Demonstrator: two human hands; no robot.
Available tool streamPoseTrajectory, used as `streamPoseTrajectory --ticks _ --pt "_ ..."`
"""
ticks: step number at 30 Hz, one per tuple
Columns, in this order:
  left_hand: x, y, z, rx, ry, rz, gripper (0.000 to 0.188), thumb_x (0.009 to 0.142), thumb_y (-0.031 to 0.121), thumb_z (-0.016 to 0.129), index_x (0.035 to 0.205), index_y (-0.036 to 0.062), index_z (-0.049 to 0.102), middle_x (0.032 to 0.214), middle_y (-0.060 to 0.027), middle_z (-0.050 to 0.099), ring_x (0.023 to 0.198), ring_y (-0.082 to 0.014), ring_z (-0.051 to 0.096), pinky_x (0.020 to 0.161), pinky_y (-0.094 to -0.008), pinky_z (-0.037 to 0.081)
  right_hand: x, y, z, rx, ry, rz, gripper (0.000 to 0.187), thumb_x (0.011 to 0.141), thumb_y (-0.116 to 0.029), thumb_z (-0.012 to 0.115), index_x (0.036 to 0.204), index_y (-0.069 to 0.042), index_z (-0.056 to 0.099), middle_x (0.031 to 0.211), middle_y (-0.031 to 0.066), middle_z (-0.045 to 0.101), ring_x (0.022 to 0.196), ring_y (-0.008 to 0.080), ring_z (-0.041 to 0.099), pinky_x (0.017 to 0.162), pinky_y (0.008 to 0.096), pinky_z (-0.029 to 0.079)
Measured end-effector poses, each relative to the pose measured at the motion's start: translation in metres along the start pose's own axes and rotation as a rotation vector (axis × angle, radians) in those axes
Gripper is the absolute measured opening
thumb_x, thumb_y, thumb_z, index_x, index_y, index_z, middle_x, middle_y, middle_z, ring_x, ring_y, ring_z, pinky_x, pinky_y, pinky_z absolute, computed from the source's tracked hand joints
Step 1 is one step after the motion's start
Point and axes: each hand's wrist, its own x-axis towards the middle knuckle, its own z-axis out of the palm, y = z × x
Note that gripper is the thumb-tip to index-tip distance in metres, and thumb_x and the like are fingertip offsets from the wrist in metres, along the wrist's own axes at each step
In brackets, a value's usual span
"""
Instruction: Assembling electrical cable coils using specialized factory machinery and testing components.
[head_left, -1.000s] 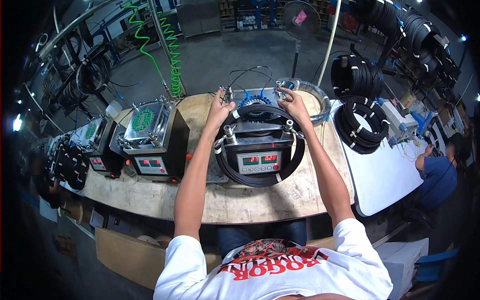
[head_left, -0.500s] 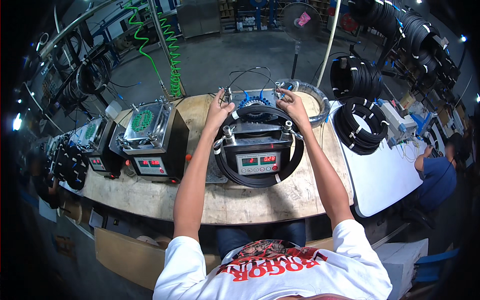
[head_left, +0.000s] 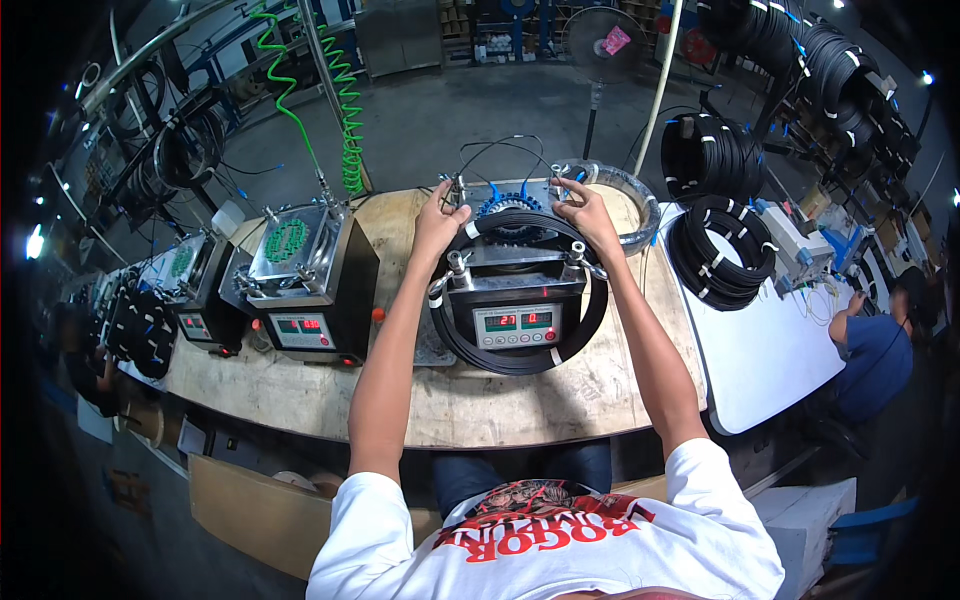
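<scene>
- Two hands work at the far side of a black box-shaped machine point(head_left: 515, 300) with red digit displays, standing near the middle of the worktop point(head_left: 480, 400), toward its far edge.
- A black cable coil point(head_left: 520, 360) loops around this machine, hanging down past its front face.
- The left hand point(head_left: 440, 222) grips the coil at the machine's far-left corner, fingers curled around it.
- The right hand point(head_left: 585, 215) presses on the coil at the far-right corner, fingers bent over it.
- A blue round fixture point(head_left: 510, 203) sits between the hands.
- A second similar machine point(head_left: 305, 285) stands well to the left on the worktop.
- Stacked black coils point(head_left: 720, 250) lie on the white table point(head_left: 780, 370) at the right.
- Another person point(head_left: 880, 350) sits at that table's right edge.
</scene>
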Motion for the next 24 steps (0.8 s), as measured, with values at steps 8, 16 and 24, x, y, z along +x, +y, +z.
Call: streamPoseTrajectory --ticks 8,16,24 --pt "0.004 -0.011 0.000 -0.194 -0.070 -0.008 0.074 0.090 0.004 0.066 0.154 -0.0002 0.029 0.077 -0.0036 0.065 0.067 -0.0076 0.055 0.064 -0.0230 0.043 0.001 0.002 0.000 0.032 -0.019 0.025 0.043 0.085 0.002 0.071 0.127 0.001 0.064 0.069 -0.0062 0.057 0.061 0.0010 0.046 0.053 0.0197 0.035" --pt "0.001 0.001 -0.007 0.072 -0.115 -0.056 0.076 0.087 0.014 0.073 0.153 0.0033 0.035 0.097 -0.0124 0.072 0.090 -0.0116 0.065 0.082 -0.0274 0.050 0.002 0.005 0.000 0.088 -0.011 0.048 0.040 0.087 0.003 0.070 0.126 0.002 0.064 0.086 0.0006 0.067 0.071 0.0032 0.055 0.061 0.0202 0.044" --pt "0.005 -0.015 -0.003 -0.042 -0.052 0.048 0.077 0.088 0.011 0.072 0.153 0.0026 0.032 0.098 -0.0085 0.067 0.084 -0.0127 0.062 0.078 -0.0274 0.049 0.002 0.006 0.002 0.095 -0.011 -0.001 0.041 0.088 0.004 0.068 0.128 0.001 0.063 0.102 0.0075 0.071 0.083 0.0076 0.063 0.071 0.0217 0.050"
